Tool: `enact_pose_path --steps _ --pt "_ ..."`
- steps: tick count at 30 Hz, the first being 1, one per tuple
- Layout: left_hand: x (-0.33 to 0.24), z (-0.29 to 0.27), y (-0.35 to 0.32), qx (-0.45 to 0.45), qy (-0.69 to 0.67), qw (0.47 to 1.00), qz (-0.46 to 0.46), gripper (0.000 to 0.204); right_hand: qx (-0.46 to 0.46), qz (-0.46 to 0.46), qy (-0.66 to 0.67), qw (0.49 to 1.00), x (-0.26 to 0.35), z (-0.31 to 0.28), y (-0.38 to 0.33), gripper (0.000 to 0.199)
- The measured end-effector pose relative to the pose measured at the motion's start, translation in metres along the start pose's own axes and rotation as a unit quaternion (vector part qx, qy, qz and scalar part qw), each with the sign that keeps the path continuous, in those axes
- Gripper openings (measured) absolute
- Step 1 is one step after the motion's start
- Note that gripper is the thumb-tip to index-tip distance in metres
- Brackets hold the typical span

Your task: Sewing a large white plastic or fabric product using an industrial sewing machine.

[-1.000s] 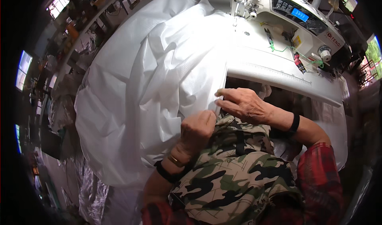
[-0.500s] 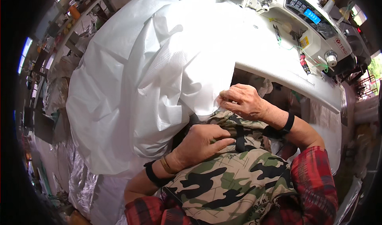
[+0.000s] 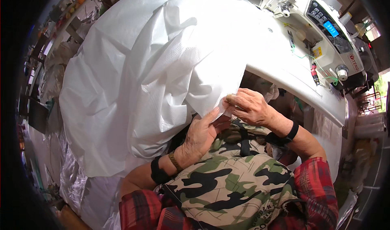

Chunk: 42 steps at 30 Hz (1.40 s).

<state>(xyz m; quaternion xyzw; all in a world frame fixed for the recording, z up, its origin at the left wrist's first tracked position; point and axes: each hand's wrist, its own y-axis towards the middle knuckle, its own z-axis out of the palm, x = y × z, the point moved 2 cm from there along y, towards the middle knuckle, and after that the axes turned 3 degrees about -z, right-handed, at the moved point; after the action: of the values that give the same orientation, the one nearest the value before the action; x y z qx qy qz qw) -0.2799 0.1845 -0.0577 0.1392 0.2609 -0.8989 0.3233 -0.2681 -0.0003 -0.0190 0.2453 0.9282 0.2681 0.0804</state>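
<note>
White woven fabric (image 3: 162,67) meets both hands at its lower corner; the right hand (image 3: 252,107) pinches that edge between thumb and curled fingers, closed on it; the left hand (image 3: 201,134), just beside and below the right, lies half open with its fingers flat against the underside of the same edge, thumb pointing up along it; past the hands the fabric billows up and to the left in big folds, covering most of the white table (image 3: 292,73); beyond the right hand, up and to the right, a white sewing machine (image 3: 321,30) stands on the table with a blue lit display.
</note>
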Motion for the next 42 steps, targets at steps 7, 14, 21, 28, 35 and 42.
enact_pose_path --steps 7,14,21,28,35,42 --pt "0.001 -0.008 -0.001 -0.028 0.016 0.999 0.039 0.032 -0.004 -0.026 -0.005 1.000 -0.006 0.004 0.000 0.020" --pt "-0.005 -0.004 0.002 -0.085 0.085 0.992 0.031 0.020 -0.002 -0.025 0.008 1.000 -0.005 0.000 0.002 0.028" --pt "-0.017 -0.008 0.002 -0.092 0.099 0.991 -0.019 0.013 -0.005 0.028 0.002 1.000 -0.005 -0.012 0.003 0.022" --pt "-0.021 -0.011 0.001 -0.049 0.077 0.995 -0.027 0.013 0.004 0.018 -0.034 0.999 -0.002 -0.004 0.012 0.025" --pt "-0.023 -0.012 0.003 -0.039 0.088 0.995 -0.025 0.016 0.055 -0.001 -0.023 0.998 -0.002 -0.005 0.018 0.018" --pt "-0.023 -0.018 0.003 0.014 0.033 0.999 -0.032 0.015 0.017 -0.014 -0.039 0.999 0.001 -0.002 0.018 0.016"
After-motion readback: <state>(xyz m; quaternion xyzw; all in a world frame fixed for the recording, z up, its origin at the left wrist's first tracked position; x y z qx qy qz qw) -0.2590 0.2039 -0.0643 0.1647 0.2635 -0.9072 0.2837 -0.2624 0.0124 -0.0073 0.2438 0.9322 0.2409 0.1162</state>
